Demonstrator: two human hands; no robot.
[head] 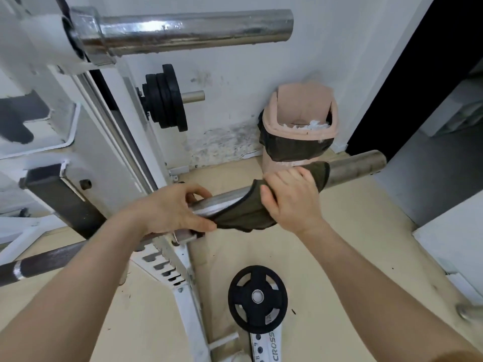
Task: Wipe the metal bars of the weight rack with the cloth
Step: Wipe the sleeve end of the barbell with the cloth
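A dark olive cloth (243,215) is wrapped over the metal sleeve of a barbell (355,165) that runs across the middle of the view. My right hand (290,199) grips the cloth around the bar. My left hand (172,207) grips the bare bar just left of the cloth, thumb underneath touching the cloth's edge. The bar's free end sticks out to the right of my right hand. A second chrome bar sleeve (193,30) crosses the top of the view, on the white rack (104,142).
A pink waste bin (300,118) with a dark liner stands against the wall behind the bar. Black plates (164,100) hang on a rack peg. A black plate (257,299) lies on the floor near the rack's base. A dark doorway opens at right.
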